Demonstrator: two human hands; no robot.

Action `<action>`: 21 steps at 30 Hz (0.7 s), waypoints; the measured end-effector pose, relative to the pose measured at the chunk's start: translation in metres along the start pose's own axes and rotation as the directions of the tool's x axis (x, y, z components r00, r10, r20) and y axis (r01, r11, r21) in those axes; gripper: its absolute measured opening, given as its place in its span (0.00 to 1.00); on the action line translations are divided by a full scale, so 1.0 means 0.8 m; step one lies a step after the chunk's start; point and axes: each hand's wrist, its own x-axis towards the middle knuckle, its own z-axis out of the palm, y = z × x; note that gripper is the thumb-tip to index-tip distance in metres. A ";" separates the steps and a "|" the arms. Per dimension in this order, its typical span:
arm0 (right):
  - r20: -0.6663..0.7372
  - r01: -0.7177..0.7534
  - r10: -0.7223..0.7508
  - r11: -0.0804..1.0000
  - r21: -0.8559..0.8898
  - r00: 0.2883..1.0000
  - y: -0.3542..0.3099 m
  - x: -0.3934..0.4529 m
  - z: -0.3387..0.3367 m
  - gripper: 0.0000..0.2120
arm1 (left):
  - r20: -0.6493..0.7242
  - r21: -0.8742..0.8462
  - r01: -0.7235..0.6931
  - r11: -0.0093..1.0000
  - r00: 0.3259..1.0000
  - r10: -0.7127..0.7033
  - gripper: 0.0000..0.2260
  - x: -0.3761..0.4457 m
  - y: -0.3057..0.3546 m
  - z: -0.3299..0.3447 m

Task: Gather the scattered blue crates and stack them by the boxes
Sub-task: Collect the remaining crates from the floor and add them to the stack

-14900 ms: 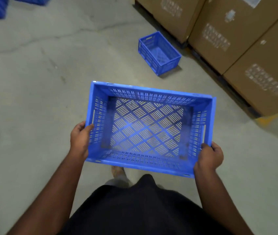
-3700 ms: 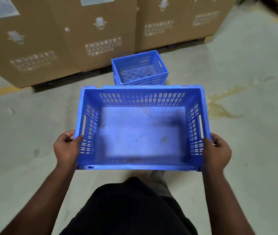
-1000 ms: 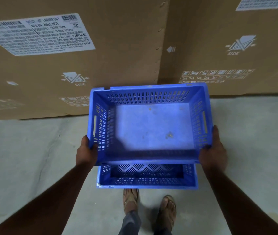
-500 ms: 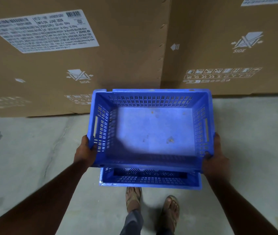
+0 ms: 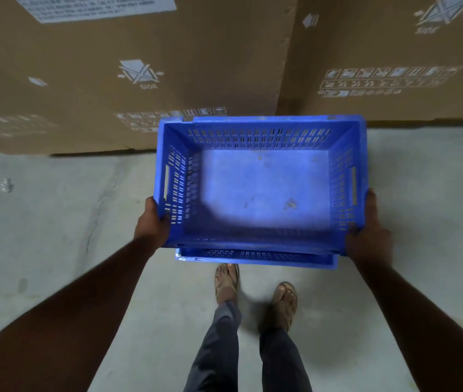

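Lower crate (image 5: 255,257): all but its near rim hidden under the held crate (image 5: 261,188). Fingers of both hands: out of sight behind the crate walls. Boxes (image 5: 128,66): tops cut off by the frame; label (image 5: 97,7) print too blurred to read.

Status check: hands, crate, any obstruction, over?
Left hand and right hand grip solid-bottomed blue plastic crate. Over floor crate by cardboard boxes. Nothing blocking.
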 end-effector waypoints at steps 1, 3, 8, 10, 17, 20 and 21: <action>0.001 0.007 -0.007 1.000 -0.008 1.000 0.001 -0.002 -0.001 0.42 | 0.005 -0.003 0.002 1.000 1.000 -0.002 0.12 -0.003 -0.002 0.000; 0.004 0.010 -0.010 1.000 -0.006 1.000 0.003 -0.008 -0.002 0.41 | 0.010 -0.004 0.007 1.000 1.000 -0.006 0.13 -0.009 -0.006 0.000; 0.022 0.011 -0.011 1.000 -0.004 1.000 0.013 -0.023 -0.003 0.42 | 0.016 0.010 0.018 1.000 1.000 -0.019 0.14 -0.026 -0.020 0.003; 0.032 0.011 -0.011 1.000 -0.015 0.999 0.020 -0.032 -0.001 0.42 | 0.027 0.016 0.016 1.000 1.000 -0.016 0.15 -0.034 -0.025 0.003; 0.074 0.022 -0.018 0.999 -0.049 0.997 0.040 -0.052 0.000 0.43 | 0.059 0.034 0.023 0.999 0.998 -0.025 0.14 -0.053 -0.043 0.005; 0.074 0.028 -0.022 0.996 -0.080 0.997 0.043 -0.051 0.002 0.44 | 0.077 0.050 0.028 0.998 0.997 -0.032 0.15 -0.053 -0.044 0.006; 0.067 0.032 -0.026 0.996 -0.088 0.997 0.042 -0.051 0.003 0.44 | 0.083 0.054 0.027 0.998 0.996 -0.032 0.15 -0.050 -0.043 0.006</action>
